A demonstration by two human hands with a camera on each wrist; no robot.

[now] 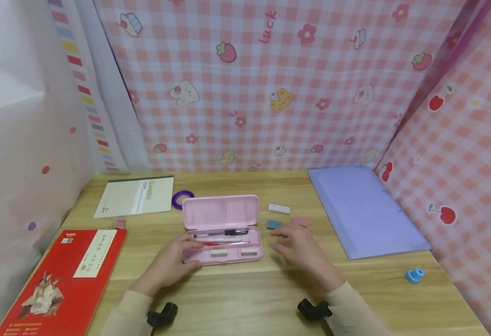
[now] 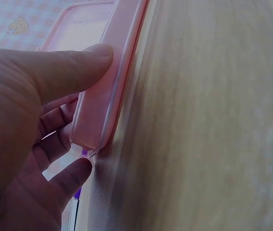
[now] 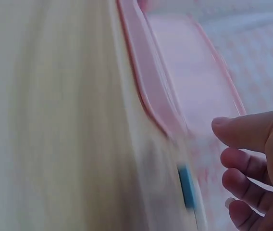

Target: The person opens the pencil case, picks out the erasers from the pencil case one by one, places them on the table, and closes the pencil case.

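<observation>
A pink pencil case (image 1: pixel 220 212) lies with its lid raised at the middle of the table. Inside it are a black pen (image 1: pixel 228 232), a red pen (image 1: pixel 228 243) and two whitish erasers, one (image 1: pixel 218 253) left of the divider and the other (image 1: pixel 249 251) right of it. My left hand (image 1: pixel 174 261) grips the case's left end, thumb against the front wall (image 2: pixel 95 110). To the right of the case, my right hand (image 1: pixel 301 247) hangs with loosely bent fingers and holds nothing. Just beyond its fingertips are a blue eraser (image 1: pixel 274 224) and a pink eraser (image 1: pixel 300 221).
A white eraser (image 1: pixel 279 208) lies behind the blue one. A purple tape roll (image 1: pixel 182 199), a notepad (image 1: pixel 136 196), a pink binder clip (image 1: pixel 120 224) and a red book (image 1: pixel 60 284) are on the left. A purple folder (image 1: pixel 367 214) and a blue cap-like piece (image 1: pixel 415 276) lie right.
</observation>
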